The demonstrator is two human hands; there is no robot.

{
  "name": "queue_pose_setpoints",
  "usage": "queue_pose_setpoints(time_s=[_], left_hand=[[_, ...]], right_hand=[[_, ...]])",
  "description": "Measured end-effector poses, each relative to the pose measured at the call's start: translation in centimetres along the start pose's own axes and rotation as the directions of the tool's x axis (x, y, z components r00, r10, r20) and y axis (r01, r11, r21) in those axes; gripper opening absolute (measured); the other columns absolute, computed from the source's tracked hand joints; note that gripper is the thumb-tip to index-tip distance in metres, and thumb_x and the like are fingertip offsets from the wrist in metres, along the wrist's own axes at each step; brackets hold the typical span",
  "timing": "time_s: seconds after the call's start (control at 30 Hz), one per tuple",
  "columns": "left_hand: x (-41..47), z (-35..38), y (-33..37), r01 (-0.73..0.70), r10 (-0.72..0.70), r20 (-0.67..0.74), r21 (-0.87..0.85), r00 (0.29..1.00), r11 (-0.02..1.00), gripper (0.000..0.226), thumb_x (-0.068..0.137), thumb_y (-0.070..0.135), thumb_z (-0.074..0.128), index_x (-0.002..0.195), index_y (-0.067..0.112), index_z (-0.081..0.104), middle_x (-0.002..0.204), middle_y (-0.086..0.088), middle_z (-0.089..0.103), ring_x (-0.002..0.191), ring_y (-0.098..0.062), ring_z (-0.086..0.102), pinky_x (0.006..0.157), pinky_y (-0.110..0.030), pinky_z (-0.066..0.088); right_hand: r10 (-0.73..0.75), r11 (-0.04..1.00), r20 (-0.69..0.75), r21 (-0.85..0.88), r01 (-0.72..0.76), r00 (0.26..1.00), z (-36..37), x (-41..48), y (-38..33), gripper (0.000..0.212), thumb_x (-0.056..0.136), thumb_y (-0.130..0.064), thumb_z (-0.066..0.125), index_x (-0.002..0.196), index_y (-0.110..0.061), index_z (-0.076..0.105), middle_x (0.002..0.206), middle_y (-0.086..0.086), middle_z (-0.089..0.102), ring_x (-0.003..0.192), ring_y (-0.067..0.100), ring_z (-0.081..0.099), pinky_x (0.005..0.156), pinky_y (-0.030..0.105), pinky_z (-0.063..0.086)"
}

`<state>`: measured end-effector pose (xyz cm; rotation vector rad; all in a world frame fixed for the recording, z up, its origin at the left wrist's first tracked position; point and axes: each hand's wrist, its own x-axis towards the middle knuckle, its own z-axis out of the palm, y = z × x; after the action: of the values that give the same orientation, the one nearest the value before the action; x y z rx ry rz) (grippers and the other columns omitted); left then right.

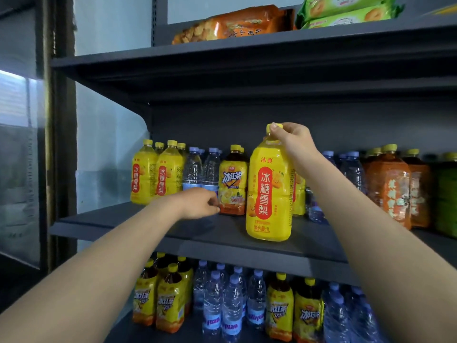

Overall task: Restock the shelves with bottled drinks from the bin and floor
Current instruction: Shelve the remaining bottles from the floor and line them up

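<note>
On mid shelf [222,232], right hand [293,139] pinches the yellow cap of a big glossy plastic bottle [269,194] right under it. It's squarish w/ a red oval label, standing upright. Left hand [197,203] has fingers curled just left of a smaller iced tea bottle [232,184], can't tell if it's gripping. Clear ribbed water bottles [201,169] sit behind that hand.

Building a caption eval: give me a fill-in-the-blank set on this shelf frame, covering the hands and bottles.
1. The right hand grips the large yellow bottle by its ___.
2. That bottle is upright at the front of the ___ shelf of the three in view.
3. Seen from the camera, the left hand is just to the ___ of the iced tea bottle.
Missing words: cap; middle; left.
</note>
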<state>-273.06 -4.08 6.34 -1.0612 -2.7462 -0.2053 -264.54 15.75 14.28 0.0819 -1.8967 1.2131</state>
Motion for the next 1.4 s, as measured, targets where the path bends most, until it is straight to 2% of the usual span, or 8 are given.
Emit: queue_pose_setpoints(time_s=[0.13, 0.27, 0.4, 0.53, 0.83, 1.07, 1.27, 1.4], left_hand=[[2.3, 1.1, 0.8, -0.086, 0.086, 0.019, -0.024, 0.996, 0.996, 0.037, 0.095, 0.036, 0.047, 0.122, 0.012, 0.053, 0.129, -0.007, 0.054, 0.115, -0.023, 0.051, 0.097, -0.033, 0.043], [3.6, 2.6, 1.6, -0.165, 0.167, 0.026, -0.073, 0.986, 0.984, 0.037, 0.096, 0.035, 0.047, 0.124, 0.012, 0.053, 0.13, -0.006, 0.052, 0.117, -0.022, 0.05, 0.095, -0.03, 0.041], [4.4, 3.9, 1.4, -0.197, 0.201, 0.027, -0.114, 0.979, 0.974, 0.037, 0.095, 0.037, 0.048, 0.125, 0.016, 0.053, 0.132, -0.003, 0.051, 0.119, -0.019, 0.049, 0.095, -0.027, 0.039], [4.7, 4.3, 1.3, -0.187, 0.194, 0.045, -0.123, 0.98, 0.975, 0.038, 0.095, 0.038, 0.048, 0.126, 0.017, 0.052, 0.132, -0.003, 0.05, 0.119, -0.019, 0.048, 0.095, -0.027, 0.039], [5.5, 4.6, 2.4, -0.217, 0.224, 0.036, -0.14, 0.974, 0.966, 0.034, 0.093, 0.038, 0.05, 0.12, 0.017, 0.055, 0.126, 0.0, 0.055, 0.112, -0.017, 0.052, 0.091, -0.027, 0.041], [6.1, 5.0, 4.0, -0.237, 0.247, 0.061, -0.137, 0.967, 0.962, 0.037, 0.093, 0.038, 0.049, 0.122, 0.016, 0.054, 0.128, -0.003, 0.053, 0.114, -0.018, 0.05, 0.096, -0.032, 0.043], [7.0, 6.6, 6.1, -0.265, 0.281, 0.085, -0.162, 0.956, 0.951, 0.042, 0.094, 0.04, 0.048, 0.128, 0.015, 0.05, 0.134, -0.006, 0.047, 0.121, -0.021, 0.046, 0.099, -0.029, 0.039], [7.3, 7.8, 6.5, -0.238, 0.267, 0.117, -0.214, 0.957, 0.947, 0.042, 0.095, 0.042, 0.042, 0.129, 0.018, 0.048, 0.136, -0.006, 0.044, 0.124, -0.021, 0.043, 0.099, -0.029, 0.034]], right_hand=[[0.022, 0.998, -0.005, -0.067, -0.023, 1.0, -0.6, 1.5, 1.6, 0.019, 0.093, -0.032, 0.056, 0.098, -0.014, 0.061, 0.1, 0.01, 0.068, 0.092, 0.027, 0.066, 0.087, 0.043, 0.052], [0.084, 0.994, -0.066, -0.057, -0.088, 0.994, -1.2, 1.8, 4.0, 0.025, 0.097, -0.028, 0.05, 0.111, -0.009, 0.059, 0.094, 0.007, 0.064, 0.075, 0.017, 0.06, 0.074, 0.034, 0.052], [0.07, 0.994, -0.061, -0.075, -0.074, 0.996, -0.5, 1.9, 4.7, 0.025, 0.096, -0.033, 0.05, 0.109, -0.013, 0.058, 0.099, 0.008, 0.065, 0.082, 0.021, 0.063, 0.081, 0.038, 0.053], [0.104, 0.984, -0.078, -0.135, -0.114, 0.992, -0.9, 1.2, 5.2, 0.056, 0.09, -0.046, 0.055, 0.13, -0.008, 0.051, 0.119, 0.01, 0.063, 0.107, 0.025, 0.062, 0.096, 0.043, 0.05], [0.158, 0.973, -0.012, -0.168, -0.158, 0.987, -2.0, -2.4, 7.7, 0.087, 0.068, -0.036, 0.08, 0.14, -0.018, 0.034, 0.119, 0.0, 0.058, 0.104, 0.018, 0.061, 0.084, 0.036, 0.055], [0.158, 0.982, 0.034, -0.114, -0.153, 0.987, -2.8, -1.5, 6.8, 0.067, 0.07, -0.018, 0.08, 0.129, -0.011, 0.048, 0.096, -0.005, 0.065, 0.085, 0.01, 0.065, 0.07, 0.025, 0.055], [0.201, 0.969, -0.032, -0.138, -0.203, 0.979, -4.0, -0.4, 8.6, 0.072, 0.07, -0.02, 0.08, 0.132, -0.007, 0.046, 0.115, 0.008, 0.064, 0.099, 0.022, 0.064, 0.081, 0.036, 0.054], [0.188, 0.951, -0.086, -0.232, -0.203, 0.978, -4.4, -0.5, 10.2, 0.093, 0.073, -0.031, 0.077, 0.148, -0.015, 0.025, 0.132, 0.007, 0.054, 0.115, 0.023, 0.057, 0.095, 0.043, 0.05]])
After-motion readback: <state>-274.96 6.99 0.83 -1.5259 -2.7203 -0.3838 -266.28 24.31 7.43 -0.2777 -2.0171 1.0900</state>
